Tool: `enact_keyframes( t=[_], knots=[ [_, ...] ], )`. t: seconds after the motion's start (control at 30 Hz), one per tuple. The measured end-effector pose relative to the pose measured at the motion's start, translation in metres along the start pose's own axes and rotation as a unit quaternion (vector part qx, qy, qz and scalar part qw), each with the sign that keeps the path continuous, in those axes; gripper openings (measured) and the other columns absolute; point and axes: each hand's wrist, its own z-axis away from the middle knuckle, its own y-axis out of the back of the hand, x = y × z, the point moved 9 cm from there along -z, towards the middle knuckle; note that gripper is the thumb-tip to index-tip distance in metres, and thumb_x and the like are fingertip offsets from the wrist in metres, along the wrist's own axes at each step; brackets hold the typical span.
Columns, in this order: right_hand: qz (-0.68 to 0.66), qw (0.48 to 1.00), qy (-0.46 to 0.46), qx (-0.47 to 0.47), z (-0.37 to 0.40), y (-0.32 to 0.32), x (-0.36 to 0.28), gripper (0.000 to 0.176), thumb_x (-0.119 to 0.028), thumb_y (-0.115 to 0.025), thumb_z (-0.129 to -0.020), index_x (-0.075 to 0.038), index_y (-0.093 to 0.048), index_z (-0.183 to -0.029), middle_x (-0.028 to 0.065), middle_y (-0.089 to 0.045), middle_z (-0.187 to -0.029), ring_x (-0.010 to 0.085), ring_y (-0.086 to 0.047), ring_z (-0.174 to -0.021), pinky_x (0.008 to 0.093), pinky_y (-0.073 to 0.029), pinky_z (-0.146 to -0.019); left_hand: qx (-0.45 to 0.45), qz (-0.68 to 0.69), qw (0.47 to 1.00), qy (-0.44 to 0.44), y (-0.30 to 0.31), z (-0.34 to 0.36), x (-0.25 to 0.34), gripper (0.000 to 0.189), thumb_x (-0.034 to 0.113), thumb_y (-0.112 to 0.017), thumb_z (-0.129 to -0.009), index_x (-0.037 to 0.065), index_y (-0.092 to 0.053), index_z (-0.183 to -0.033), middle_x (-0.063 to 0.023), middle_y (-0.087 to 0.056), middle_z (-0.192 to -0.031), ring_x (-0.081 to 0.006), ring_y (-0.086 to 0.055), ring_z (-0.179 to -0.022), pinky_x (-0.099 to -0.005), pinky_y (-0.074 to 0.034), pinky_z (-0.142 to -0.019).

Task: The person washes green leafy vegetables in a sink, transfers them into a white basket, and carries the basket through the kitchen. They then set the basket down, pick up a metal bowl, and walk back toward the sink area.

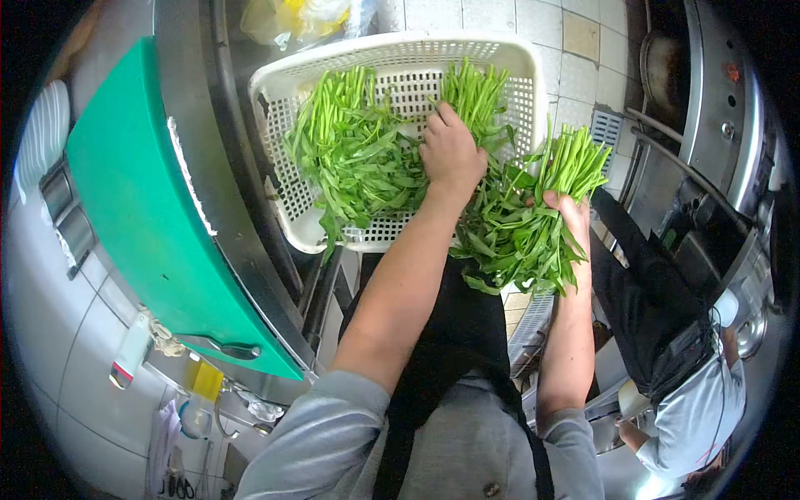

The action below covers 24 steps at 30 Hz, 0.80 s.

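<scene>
A white perforated plastic basket (400, 46) holds cut water spinach. One large bunch of water spinach (358, 150) lies on its left side, stems toward the far rim. My left hand (452, 154) reaches into the basket, its fingers curled on a second bunch of water spinach (477, 96); the fingertips are partly hidden. Over the basket's right rim, my right hand (571, 210) grips another bunch of water spinach (533, 221) from beneath. Its cut stems point up and right, and its leaves spread down toward my black apron.
Left of the basket runs a metal counter with a green board (158, 208) and a spoon (237, 350). Plastic bags (304, 21) lie beyond the basket. On the right, a co-worker in a grey shirt (696, 421) stands close to metal kitchen equipment (725, 125).
</scene>
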Motion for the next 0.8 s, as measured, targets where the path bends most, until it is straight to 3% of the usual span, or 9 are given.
enact_keyframes(
  t=[0.17,0.27,0.43,0.5,0.53,0.63,0.67,0.73,0.8],
  knots=[
    [0.000,1.000,0.024,0.000,-0.001,-0.001,-0.002,0.044,-0.021,-0.068,-0.080,-0.005,-0.058,-0.119,0.0090,-0.064,-0.085,0.0184,-0.065,-0.067,0.0321,-0.057,-0.059,-0.022,0.196,0.980,0.035,0.002,-0.001,-0.011,0.069,0.010,-0.079,-0.073,-0.005,-0.041,-0.129,-0.0246,-0.062,-0.115,-0.0414,-0.064,-0.103,-0.0449,-0.052,-0.092],
    [-0.009,1.000,0.006,-0.005,-0.001,0.005,0.004,0.037,-0.018,-0.067,-0.081,-0.004,-0.059,-0.114,0.0099,-0.065,-0.082,0.0196,-0.065,-0.064,0.0332,-0.057,-0.058,-0.017,0.414,0.908,-0.069,0.004,0.004,-0.003,0.051,0.003,-0.070,-0.072,-0.004,-0.053,-0.119,-0.0219,-0.066,-0.114,-0.0343,-0.066,-0.104,-0.0387,-0.050,-0.096],
    [0.003,1.000,-0.011,-0.007,-0.005,0.012,0.007,0.035,-0.013,-0.068,-0.079,-0.002,-0.061,-0.112,0.0073,-0.065,-0.087,0.0189,-0.065,-0.073,0.0325,-0.055,-0.064,-0.073,0.510,0.855,-0.065,-0.005,0.006,-0.007,0.057,0.004,-0.072,-0.072,-0.003,-0.051,-0.125,-0.0210,-0.065,-0.117,-0.0327,-0.065,-0.109,-0.0383,-0.049,-0.097],
    [0.005,1.000,-0.008,-0.008,-0.002,0.008,0.003,0.036,-0.013,-0.069,-0.079,-0.002,-0.061,-0.112,0.0071,-0.065,-0.087,0.0185,-0.065,-0.073,0.0315,-0.054,-0.064,-0.013,0.384,0.922,-0.046,-0.007,0.000,-0.016,0.059,0.004,-0.074,-0.073,-0.002,-0.051,-0.127,-0.0203,-0.064,-0.119,-0.0326,-0.065,-0.108,-0.0391,-0.049,-0.098],
    [-0.003,1.000,0.002,-0.008,0.001,0.007,0.001,0.037,-0.014,-0.069,-0.079,-0.002,-0.062,-0.113,0.0074,-0.066,-0.089,0.0181,-0.066,-0.074,0.0313,-0.054,-0.065,-0.053,0.326,0.942,-0.058,-0.010,-0.002,-0.011,0.078,0.018,-0.083,-0.073,-0.004,-0.044,-0.138,-0.0244,-0.058,-0.129,-0.0370,-0.058,-0.121,-0.0435,-0.044,-0.106],
    [0.028,0.999,0.023,-0.010,-0.004,0.015,0.006,0.039,-0.018,-0.070,-0.080,-0.001,-0.063,-0.115,0.0090,-0.069,-0.094,0.0185,-0.067,-0.076,0.0311,-0.055,-0.068,0.018,0.156,0.986,-0.060,0.009,0.025,0.002,0.100,0.037,-0.084,-0.076,-0.008,-0.030,-0.148,-0.0309,-0.044,-0.144,-0.0438,-0.041,-0.137,-0.0496,-0.032,-0.116],
    [-0.004,1.000,0.014,-0.003,-0.001,0.013,0.008,0.042,-0.019,-0.070,-0.080,-0.001,-0.061,-0.118,0.0092,-0.068,-0.095,0.0188,-0.067,-0.077,0.0317,-0.056,-0.069,0.025,0.150,0.987,-0.052,0.020,0.034,-0.006,0.100,0.037,-0.084,-0.076,-0.008,-0.030,-0.148,-0.0309,-0.044,-0.144,-0.0438,-0.041,-0.137,-0.0496,-0.032,-0.116],
    [-0.008,0.999,0.040,-0.010,0.000,0.011,0.007,0.045,-0.022,-0.068,-0.084,-0.003,-0.057,-0.124,0.0087,-0.065,-0.095,0.0193,-0.066,-0.078,0.0330,-0.056,-0.069,0.168,-0.052,0.961,-0.212,0.058,0.060,0.013,0.113,0.049,-0.083,-0.076,-0.014,-0.023,-0.149,-0.0376,-0.037,-0.146,-0.0482,-0.033,-0.140,-0.0528,-0.026,-0.118],
    [-0.013,0.998,0.053,-0.011,0.000,0.010,0.005,0.045,-0.023,-0.066,-0.086,-0.003,-0.055,-0.125,0.0083,-0.063,-0.092,0.0191,-0.065,-0.078,0.0333,-0.057,-0.069,0.230,-0.053,0.953,-0.192,0.099,0.058,-0.018,0.118,0.053,-0.081,-0.075,-0.014,-0.020,-0.150,-0.0387,-0.031,-0.149,-0.0478,-0.028,-0.143,-0.0538,-0.022,-0.119]
  ],
)
